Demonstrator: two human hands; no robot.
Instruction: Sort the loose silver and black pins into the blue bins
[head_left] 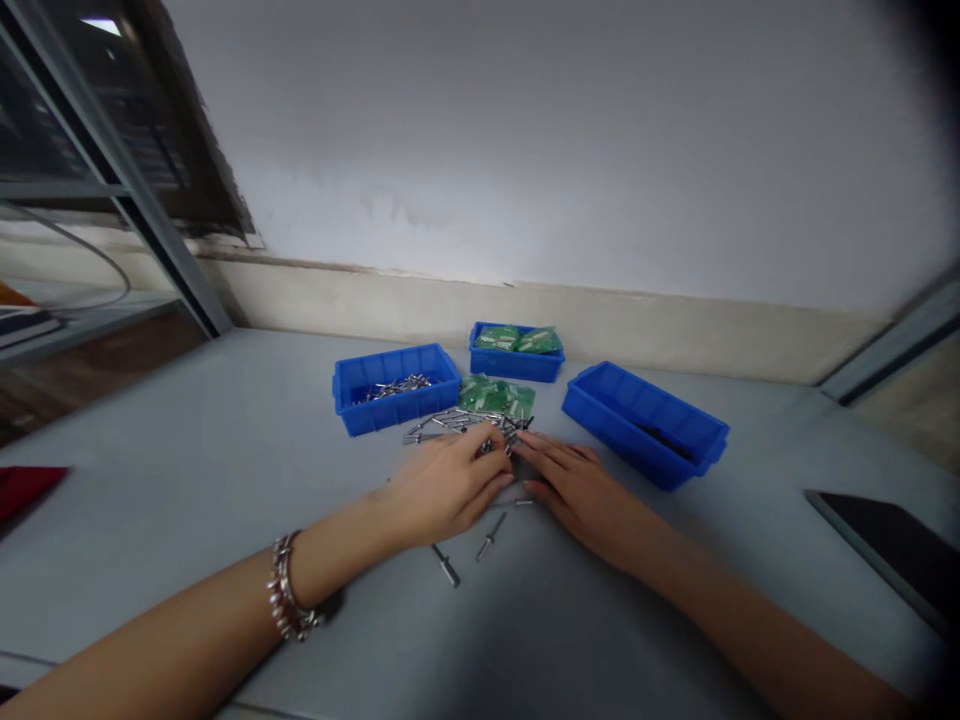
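A pile of silver rivets [450,421] lies on the table in front of the blue bins. My left hand [452,480] rests over the near side of this pile with its fingers curled; what lies under the fingertips is hidden. Close beside it, my right hand [574,490] lies low at the pile's right edge, fingers stretched out. Two loose rivets, one longer [446,566] and one shorter [489,536], lie nearer to me. Green-printed plastic packets [496,396] lie just behind the pile.
The left blue bin [397,410] holds small metal pieces, the middle blue bin [517,366] green packets, and the right blue bin [637,455] dark small parts. A dark flat object [889,545] lies far right, a red item [28,490] far left. A wall stands behind.
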